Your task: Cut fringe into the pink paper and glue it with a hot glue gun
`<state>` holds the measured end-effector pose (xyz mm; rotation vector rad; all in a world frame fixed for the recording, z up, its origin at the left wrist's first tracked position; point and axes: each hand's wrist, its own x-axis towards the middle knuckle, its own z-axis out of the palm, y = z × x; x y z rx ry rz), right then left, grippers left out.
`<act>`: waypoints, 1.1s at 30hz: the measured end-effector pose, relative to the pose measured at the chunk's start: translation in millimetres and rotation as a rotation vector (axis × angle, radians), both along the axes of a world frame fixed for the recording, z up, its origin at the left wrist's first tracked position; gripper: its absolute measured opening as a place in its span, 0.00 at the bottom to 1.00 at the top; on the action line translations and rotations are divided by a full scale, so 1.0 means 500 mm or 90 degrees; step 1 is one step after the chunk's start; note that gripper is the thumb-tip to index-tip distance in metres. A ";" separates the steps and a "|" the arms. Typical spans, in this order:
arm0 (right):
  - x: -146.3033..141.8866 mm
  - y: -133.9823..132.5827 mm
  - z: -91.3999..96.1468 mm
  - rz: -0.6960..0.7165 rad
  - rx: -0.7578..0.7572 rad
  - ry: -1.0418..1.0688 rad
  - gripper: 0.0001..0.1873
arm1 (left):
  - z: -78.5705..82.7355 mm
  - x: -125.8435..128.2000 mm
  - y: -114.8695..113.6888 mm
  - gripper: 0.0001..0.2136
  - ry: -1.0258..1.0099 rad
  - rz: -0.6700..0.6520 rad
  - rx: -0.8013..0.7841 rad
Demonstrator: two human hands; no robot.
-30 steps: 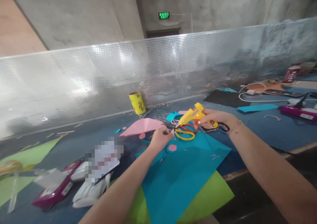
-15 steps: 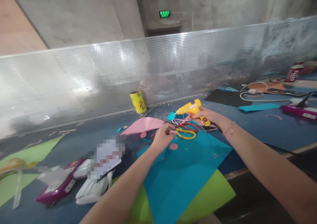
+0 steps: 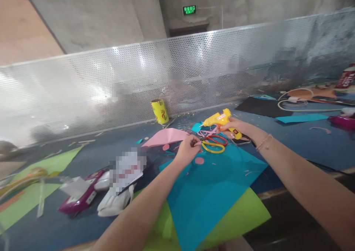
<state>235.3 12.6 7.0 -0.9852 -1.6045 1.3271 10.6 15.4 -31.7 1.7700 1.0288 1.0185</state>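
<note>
My right hand [image 3: 235, 127] grips a yellow glue gun [image 3: 219, 119] by its handle, its nozzle pointing left over the table. My left hand [image 3: 188, 151] is pinched on a small pink paper piece [image 3: 197, 143] just left of the red-and-yellow scissors [image 3: 212, 143], which lie on the table. A blue paper sheet [image 3: 210, 191] lies under both hands, with a pink paper circle [image 3: 199, 160] on it. A folded pink paper [image 3: 166, 136] rests behind my left hand.
A perforated metal screen [image 3: 138, 80] runs along the table's far side, a yellow can [image 3: 160, 111] at its foot. Green sheets [image 3: 244, 217], a purple-and-white device [image 3: 83, 197], white objects, black paper [image 3: 257, 108] and cables lie around.
My right hand has lifted the glue gun back and away from the left hand, its nozzle levelling out. The left hand stays pinched in place; the view has shifted slightly.
</note>
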 end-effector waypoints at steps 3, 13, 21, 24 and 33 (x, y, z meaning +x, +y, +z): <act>0.004 0.002 -0.002 0.008 0.004 -0.006 0.09 | -0.003 -0.002 0.004 0.02 0.036 0.006 0.029; 0.001 -0.004 0.009 0.018 -0.044 0.005 0.13 | 0.005 -0.007 0.001 0.07 0.118 0.044 0.076; -0.002 -0.003 0.007 0.029 -0.037 -0.007 0.12 | 0.012 -0.003 -0.006 0.09 -0.031 0.014 -0.048; 0.006 -0.007 0.010 0.034 -0.025 -0.005 0.12 | 0.020 0.000 -0.016 0.09 -0.057 0.005 -0.104; 0.113 -0.023 0.059 -0.142 0.150 0.288 0.10 | 0.014 -0.001 -0.018 0.11 -0.048 -0.036 -0.137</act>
